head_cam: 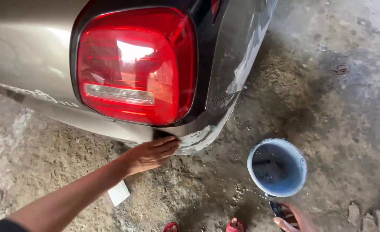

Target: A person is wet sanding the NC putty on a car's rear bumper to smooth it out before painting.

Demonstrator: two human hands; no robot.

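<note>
My left hand (152, 154) reaches in from the lower left and lies flat against the car's rear bumper corner (203, 135), just below the red tail light (136, 64). The fingers are together and pressed to the scuffed, whitish-grey sanded patch; whether anything lies under the palm is hidden. My right hand (294, 220) is low at the bottom right edge, closed on a small dark object (277, 209) right beside a blue bucket (300, 160).
The blue bucket stands on the dirty, wet concrete floor (327, 99) right of the bumper. A small white rectangular piece (119, 193) lies on the ground under my left forearm. My feet in red sandals (235, 224) show at the bottom edge.
</note>
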